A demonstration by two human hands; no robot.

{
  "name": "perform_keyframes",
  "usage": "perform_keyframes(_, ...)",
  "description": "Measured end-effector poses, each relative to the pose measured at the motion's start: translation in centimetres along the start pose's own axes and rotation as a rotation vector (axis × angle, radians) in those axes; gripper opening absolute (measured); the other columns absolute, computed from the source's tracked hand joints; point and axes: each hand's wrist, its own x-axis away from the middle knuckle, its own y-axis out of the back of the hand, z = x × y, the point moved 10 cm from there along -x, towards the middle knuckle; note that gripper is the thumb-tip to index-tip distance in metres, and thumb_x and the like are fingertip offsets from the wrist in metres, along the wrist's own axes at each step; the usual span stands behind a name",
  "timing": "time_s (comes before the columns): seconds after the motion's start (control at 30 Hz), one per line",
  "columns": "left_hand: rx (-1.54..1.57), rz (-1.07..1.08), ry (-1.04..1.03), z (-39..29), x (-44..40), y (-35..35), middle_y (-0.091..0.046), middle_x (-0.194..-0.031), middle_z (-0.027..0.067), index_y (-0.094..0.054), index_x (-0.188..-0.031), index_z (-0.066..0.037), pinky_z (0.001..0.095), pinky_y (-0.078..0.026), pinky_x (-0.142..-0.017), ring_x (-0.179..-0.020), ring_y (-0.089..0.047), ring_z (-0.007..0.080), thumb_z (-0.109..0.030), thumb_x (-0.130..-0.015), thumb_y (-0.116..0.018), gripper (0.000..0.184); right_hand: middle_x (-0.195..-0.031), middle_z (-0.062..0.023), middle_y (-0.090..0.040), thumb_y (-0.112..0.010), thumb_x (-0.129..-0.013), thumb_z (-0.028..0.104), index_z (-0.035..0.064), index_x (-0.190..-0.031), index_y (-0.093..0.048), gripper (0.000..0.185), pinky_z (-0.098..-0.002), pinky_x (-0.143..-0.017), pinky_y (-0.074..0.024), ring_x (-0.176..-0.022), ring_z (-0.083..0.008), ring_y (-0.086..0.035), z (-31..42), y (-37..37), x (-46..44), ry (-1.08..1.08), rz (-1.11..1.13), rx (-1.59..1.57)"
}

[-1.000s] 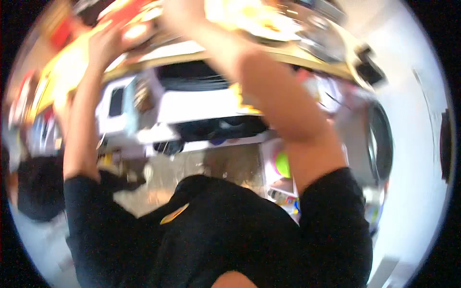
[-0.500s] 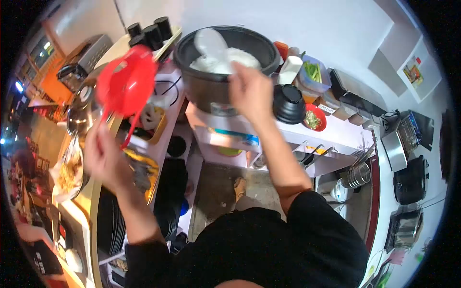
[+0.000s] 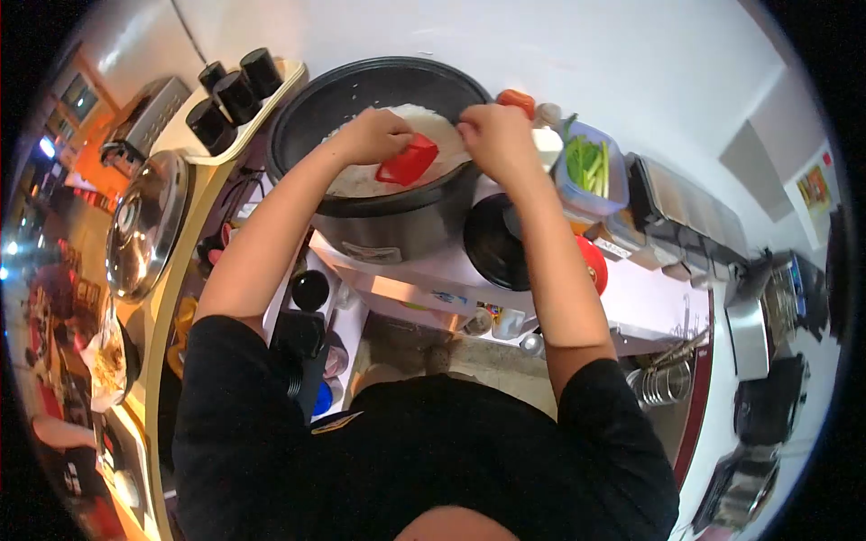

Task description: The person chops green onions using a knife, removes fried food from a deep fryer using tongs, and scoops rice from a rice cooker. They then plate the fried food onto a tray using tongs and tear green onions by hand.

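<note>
A large black pot (image 3: 388, 252) with white rice (image 3: 352, 180) inside stands on the counter. Over the rice, my left hand (image 3: 374, 137) is closed on a red bowl-like utensil (image 3: 410, 160), which is tilted inside the pot. My right hand (image 3: 494, 135) is at the pot's right rim with its fingers pressed together; what it holds, if anything, is hidden. Just below my right hand sits a black bowl (image 3: 498, 242), partly covered by my forearm.
Right of the pot are a tub of green vegetables (image 3: 588, 167), a red bowl (image 3: 591, 263) and lidded containers (image 3: 690, 203). On the left are a tray (image 3: 290, 81) with black cups and a shiny metal lid (image 3: 144, 230). A person's arm (image 3: 65, 431) shows at the lower left.
The view has turned to the pot. My left hand has brought the red utensil from the left side into the pot. My right hand has moved to the rim, and the white paddle is no longer visible.
</note>
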Motion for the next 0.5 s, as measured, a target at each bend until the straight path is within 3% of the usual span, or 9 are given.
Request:
perform_keyframes(0.07, 0.157, 0.062, -0.040, -0.2, 0.9, -0.3, -0.066, -0.085, 0.0186, -0.067, -0.100, -0.003, 0.0364, -0.051, -0.074, -0.077, -0.067, 0.0266, -0.025, -0.087, -0.056, 0.027, -0.083, -0.0172, -0.066, -0.062, -0.080, 0.017, 0.0053, -0.088, -0.069, 0.016, -0.0365, -0.071, -0.0502, -0.078, -0.0301, -0.065, 0.3, 3.7, 2.5, 0.069, -0.171, -0.169)
perform_keyframes(0.13, -0.086, -0.163, -0.142, 0.7, 2.5, 5.4, -0.067, -0.090, 0.0180, -0.068, -0.099, -0.004, 0.0367, -0.052, -0.076, -0.085, -0.067, 0.0280, -0.030, -0.086, -0.058, 0.030, -0.081, -0.0163, -0.066, -0.061, -0.083, 0.019, 0.0054, -0.087, -0.070, 0.017, -0.0387, -0.070, -0.0498, -0.075, -0.0311, -0.064, -1.5, 5.6, 5.4, 0.037, -0.246, -0.222)
perform_keyframes(0.23, -0.392, -0.360, 0.438, 11.6, 8.6, 17.5, -0.067, -0.097, 0.0168, -0.066, -0.104, -0.005, 0.0398, -0.050, -0.082, -0.090, -0.065, 0.0314, -0.047, -0.083, -0.054, 0.049, -0.088, -0.0144, -0.069, -0.063, -0.085, 0.017, 0.0016, -0.095, -0.069, 0.019, -0.0321, -0.074, -0.0491, -0.079, -0.0221, -0.066, -5.9, 6.9, 11.1, -0.147, -0.163, -0.330)
perform_keyframes(0.33, -0.742, -0.391, 1.102, 29.7, 22.0, 26.3, -0.065, -0.107, 0.0155, -0.065, -0.108, -0.007, 0.0428, -0.046, -0.090, -0.100, -0.062, 0.0328, -0.062, -0.081, -0.047, 0.063, -0.085, -0.0120, -0.069, -0.063, -0.086, 0.014, -0.0050, -0.095, -0.067, 0.021, -0.0300, -0.075, -0.0483, -0.078, -0.0164, -0.062, -10.5, 6.9, 17.7, -0.378, -0.081, -0.359)
perform_keyframes(0.37, -0.756, -0.330, 1.215, 35.3, 26.4, 26.7, -0.065, -0.107, 0.0157, -0.065, -0.108, -0.008, 0.0429, -0.046, -0.090, -0.100, -0.062, 0.0328, -0.060, -0.082, -0.047, 0.061, -0.084, -0.0104, -0.068, -0.062, -0.087, 0.014, -0.0051, -0.094, -0.067, 0.021, -0.0291, -0.073, -0.0482, -0.076, -0.0152, -0.060, -12.1, 6.2, 19.9, -0.452, -0.083, -0.434)
perform_keyframes(0.43, -0.642, -0.309, 1.138, 42.6, 32.1, 24.1, -0.065, -0.107, 0.0162, -0.065, -0.108, -0.009, 0.0432, -0.046, -0.089, -0.101, -0.062, 0.0327, -0.058, -0.083, -0.048, 0.057, -0.079, -0.0070, -0.065, -0.061, -0.089, 0.014, -0.0047, -0.092, -0.066, 0.020, -0.0269, -0.068, -0.0472, -0.072, -0.0123, -0.057, -14.6, 4.2, 24.1, -0.587, -0.105, -0.539)
perform_keyframes(0.5, -0.598, -0.356, 1.104, 44.2, 34.0, 22.7, -0.066, -0.105, 0.0168, -0.065, -0.107, -0.010, 0.0432, -0.046, -0.088, -0.100, -0.062, 0.0331, -0.057, -0.084, -0.049, 0.055, -0.074, -0.0041, -0.062, -0.060, -0.090, 0.013, -0.0031, -0.088, -0.065, 0.017, -0.0238, -0.062, -0.0447, -0.067, -0.0093, -0.054, -15.4, 2.1, 26.6, -0.691, -0.083, -0.589)
